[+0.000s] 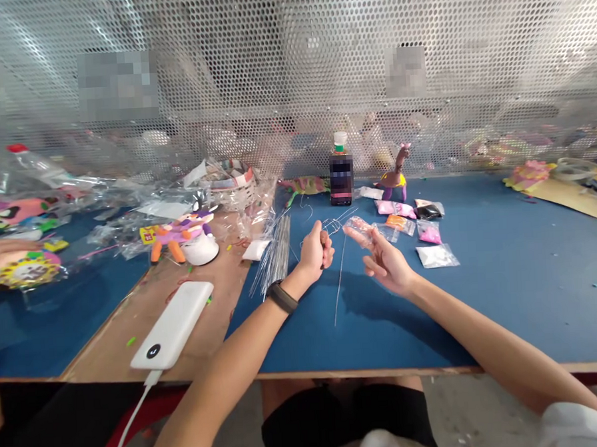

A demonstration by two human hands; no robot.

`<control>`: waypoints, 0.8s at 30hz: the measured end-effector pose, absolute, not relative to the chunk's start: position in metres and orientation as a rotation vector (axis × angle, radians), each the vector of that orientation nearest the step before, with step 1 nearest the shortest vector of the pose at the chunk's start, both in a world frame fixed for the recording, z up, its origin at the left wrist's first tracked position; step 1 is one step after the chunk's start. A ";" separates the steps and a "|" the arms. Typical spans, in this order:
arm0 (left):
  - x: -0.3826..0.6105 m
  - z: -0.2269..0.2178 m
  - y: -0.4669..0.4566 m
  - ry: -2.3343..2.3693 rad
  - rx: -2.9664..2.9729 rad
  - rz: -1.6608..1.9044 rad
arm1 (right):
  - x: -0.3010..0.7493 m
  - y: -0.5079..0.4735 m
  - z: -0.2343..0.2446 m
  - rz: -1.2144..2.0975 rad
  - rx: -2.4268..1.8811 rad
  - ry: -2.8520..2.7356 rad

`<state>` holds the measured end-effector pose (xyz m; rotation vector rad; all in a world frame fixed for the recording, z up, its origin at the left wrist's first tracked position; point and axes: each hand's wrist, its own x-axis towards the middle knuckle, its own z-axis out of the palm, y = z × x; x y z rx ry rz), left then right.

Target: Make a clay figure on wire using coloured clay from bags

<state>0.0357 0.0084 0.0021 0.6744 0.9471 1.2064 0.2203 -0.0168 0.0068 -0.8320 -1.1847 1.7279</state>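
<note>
My left hand (317, 252), with a dark band on its wrist, is closed in a fist above the blue table. A bent wire frame (333, 226) with small loops sticks out past its fingers; the part inside the fist is hidden. Opposite it, my right hand (389, 264) holds its index finger stretched and its thumb apart. A clear packet with peach-coloured contents (357, 231) is at its fingertips, and I cannot make out whether they touch. Between the hands a thin straight wire (340, 288) runs toward me. A bundle of straight wires (275, 255) lies left of my left hand.
Several small clay packets (430, 232) lie beyond my right hand. A dark bottle (341, 171) and clay animal figure (395, 177) stand by the perforated metal panel (290, 64). Left are a white power bank (176, 323), clay figures (184, 236) and another person's hand (4, 252).
</note>
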 end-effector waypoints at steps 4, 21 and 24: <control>0.035 0.000 0.009 0.902 0.777 1.157 | 0.223 -0.016 0.013 1.806 -0.810 -1.053; 0.033 -0.006 0.009 0.936 0.949 0.982 | 0.233 -0.009 -0.006 1.414 -0.875 -1.663; 0.034 -0.006 0.007 0.990 1.058 1.048 | 0.235 -0.009 -0.002 1.393 -0.841 -1.716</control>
